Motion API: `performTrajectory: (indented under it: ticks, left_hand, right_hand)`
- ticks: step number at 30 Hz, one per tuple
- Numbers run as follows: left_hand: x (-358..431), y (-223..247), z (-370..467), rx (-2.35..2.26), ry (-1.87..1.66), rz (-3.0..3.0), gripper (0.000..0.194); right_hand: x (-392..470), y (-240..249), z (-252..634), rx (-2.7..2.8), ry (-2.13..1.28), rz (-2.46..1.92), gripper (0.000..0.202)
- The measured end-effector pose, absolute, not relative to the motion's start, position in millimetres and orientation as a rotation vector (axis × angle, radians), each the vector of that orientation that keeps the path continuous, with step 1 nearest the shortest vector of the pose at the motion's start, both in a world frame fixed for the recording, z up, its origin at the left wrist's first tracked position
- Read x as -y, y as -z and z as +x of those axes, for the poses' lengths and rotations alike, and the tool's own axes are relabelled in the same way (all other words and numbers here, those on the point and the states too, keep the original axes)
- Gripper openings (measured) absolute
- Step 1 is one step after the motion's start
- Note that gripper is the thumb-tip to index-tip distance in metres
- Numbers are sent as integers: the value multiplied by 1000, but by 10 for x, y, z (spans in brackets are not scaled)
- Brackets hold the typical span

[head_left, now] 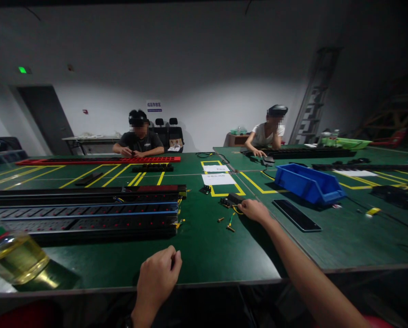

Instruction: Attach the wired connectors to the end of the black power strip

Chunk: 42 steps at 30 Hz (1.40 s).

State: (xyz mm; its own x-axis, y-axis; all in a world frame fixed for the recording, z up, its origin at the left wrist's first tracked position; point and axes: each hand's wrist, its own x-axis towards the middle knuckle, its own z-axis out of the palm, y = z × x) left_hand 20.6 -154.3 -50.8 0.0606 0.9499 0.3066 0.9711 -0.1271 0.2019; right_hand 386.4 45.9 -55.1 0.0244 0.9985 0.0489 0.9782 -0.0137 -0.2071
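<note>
My left hand point(159, 275) is curled into a fist over the front edge of the green table point(204, 255); nothing shows between its fingers. Farther forward, my right hand point(255, 210) has its fingers bent together beside a small black part point(232, 199). A thin yellow wire point(237, 210) runs close to its fingertips. Whatever those fingers grip is hidden. Just left of this hand lie a screw point(221, 220) and a short green-and-yellow wire point(231, 220) with a brass-coloured bolt point(230, 228) at its end.
Long black strips point(88, 223) cover the left side, with a bottle of yellow liquid point(17, 257) in front. A blue bin point(308, 184) and a phone point(297, 215) lie to the right. Two people point(143, 139) point(267, 132) sit across the table, by a red rail point(156, 159) and a black rail point(309, 152).
</note>
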Motion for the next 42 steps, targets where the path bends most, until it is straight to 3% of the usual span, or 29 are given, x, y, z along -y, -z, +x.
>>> performTrajectory:
  ticks: [32, 38, 42]
  left_hand:
    - [1536, 495, 190, 2027, 617, -2247, 38]
    - [1531, 492, 193, 2038, 603, -2248, 38]
    - [1535, 490, 196, 2040, 604, -2248, 38]
  right_hand:
    - [-436, 454, 3898, 1916, -197, -2094, 40]
    - [-374, 364, 3731, 2043, -234, -1716, 44]
    - [-301, 374, 3507, 2214, -220, -1493, 30]
